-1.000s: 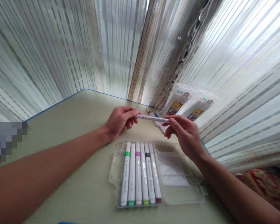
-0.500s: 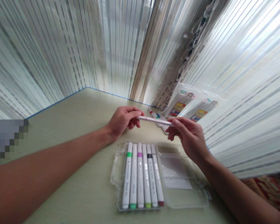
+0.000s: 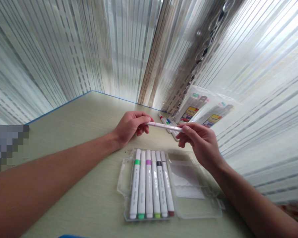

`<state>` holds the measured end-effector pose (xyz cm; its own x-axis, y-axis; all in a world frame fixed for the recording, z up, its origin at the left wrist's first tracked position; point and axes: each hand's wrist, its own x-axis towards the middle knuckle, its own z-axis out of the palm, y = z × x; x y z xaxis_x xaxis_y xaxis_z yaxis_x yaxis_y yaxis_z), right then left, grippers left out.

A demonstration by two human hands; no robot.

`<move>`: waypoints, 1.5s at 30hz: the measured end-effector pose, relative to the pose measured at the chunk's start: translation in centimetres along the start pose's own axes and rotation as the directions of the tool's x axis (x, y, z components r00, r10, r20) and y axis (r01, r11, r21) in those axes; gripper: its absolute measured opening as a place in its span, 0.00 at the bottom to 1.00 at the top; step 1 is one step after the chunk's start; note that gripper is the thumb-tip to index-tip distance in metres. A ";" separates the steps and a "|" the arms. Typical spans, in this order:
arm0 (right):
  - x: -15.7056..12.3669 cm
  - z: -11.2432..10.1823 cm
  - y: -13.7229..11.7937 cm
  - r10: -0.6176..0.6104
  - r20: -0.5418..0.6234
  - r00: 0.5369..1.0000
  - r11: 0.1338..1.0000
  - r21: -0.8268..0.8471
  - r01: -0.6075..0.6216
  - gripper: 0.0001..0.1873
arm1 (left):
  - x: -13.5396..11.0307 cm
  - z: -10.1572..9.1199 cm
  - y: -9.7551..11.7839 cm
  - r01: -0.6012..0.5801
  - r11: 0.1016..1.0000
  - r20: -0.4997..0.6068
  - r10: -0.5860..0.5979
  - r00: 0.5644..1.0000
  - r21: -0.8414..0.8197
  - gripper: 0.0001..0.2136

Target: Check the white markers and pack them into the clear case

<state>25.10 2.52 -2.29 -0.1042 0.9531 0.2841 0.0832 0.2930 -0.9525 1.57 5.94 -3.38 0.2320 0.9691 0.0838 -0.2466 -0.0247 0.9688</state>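
A white marker (image 3: pixel 165 126) with a thin pink ring is held nearly level above the table between both hands. My left hand (image 3: pixel 134 127) pinches its ringed end, and my right hand (image 3: pixel 200 137) pinches the other end, fingertips covering both tips. Below them lies an opened clear plastic case (image 3: pixel 197 210). Its left half holds a row of several white markers (image 3: pixel 149 185) with green, purple, black and dark red bands or ends. In the right half is a white paper slip (image 3: pixel 186 180).
Behind my hands, several loose markers (image 3: pixel 164 119) lie near the table's back edge. Two clear packages (image 3: pixel 191 110) with yellow labels lean against the striped curtain (image 3: pixel 250 82) at right. The pale green table (image 3: pixel 72 119) has a blue edge. A pixelated patch covers the far left.
The view has tilted down slightly, and a blue edge now shows at the bottom. Both hands keep the same pinch on the marker, almost unmoved.
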 end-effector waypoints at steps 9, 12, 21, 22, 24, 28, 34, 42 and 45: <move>0.0 -0.1 0.1 0.002 0.008 1.000 1.000 -0.027 -0.002 0.10 | 0.1 -0.1 -0.2 0.010 1.000 0.009 -0.010 1.000 0.007 0.06; 0.0 -0.1 0.1 0.014 0.039 0.999 1.000 -0.022 -0.014 0.10 | 0.0 0.0 -0.1 0.016 1.000 0.017 -0.016 1.000 0.016 0.06; -0.1 -0.2 0.0 0.027 0.075 0.997 0.999 -0.021 -0.025 0.09 | -0.2 0.1 -0.2 0.015 0.997 0.048 -0.018 0.999 0.077 0.06; -0.2 -0.1 0.0 0.027 0.082 0.996 0.999 -0.024 -0.025 0.09 | -0.2 0.2 -0.1 0.009 0.995 0.058 -0.015 0.998 0.095 0.06; -0.2 0.0 -0.1 0.026 0.102 0.994 0.999 -0.032 -0.022 0.09 | -0.4 0.2 0.0 -0.007 0.989 0.097 -0.008 0.995 0.150 0.06; -0.3 0.3 -0.5 0.028 0.145 0.989 0.998 -0.062 -0.019 0.11 | -0.6 0.4 0.2 -0.043 0.967 0.185 -0.005 0.983 0.252 0.07; -0.4 0.3 -0.7 0.030 0.187 0.982 0.997 -0.081 -0.015 0.10 | -0.5 0.3 0.1 -0.032 0.959 0.187 -0.022 0.982 0.283 0.08; -0.4 0.4 -0.6 0.025 0.183 0.983 0.994 -0.107 -0.005 0.10 | -0.5 0.3 0.1 -0.028 0.961 0.193 -0.026 0.981 0.274 0.08; -0.4 0.4 -0.5 0.011 0.172 0.985 0.994 -0.105 0.007 0.10 | -0.4 0.3 0.2 -0.037 0.962 0.201 -0.019 0.979 0.271 0.08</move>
<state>24.69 1.96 -1.95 -0.2718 0.9292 0.2505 0.1862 0.3061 -0.9336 1.68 5.46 -3.20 0.4208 0.9004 0.1109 0.0095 -0.1266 0.9919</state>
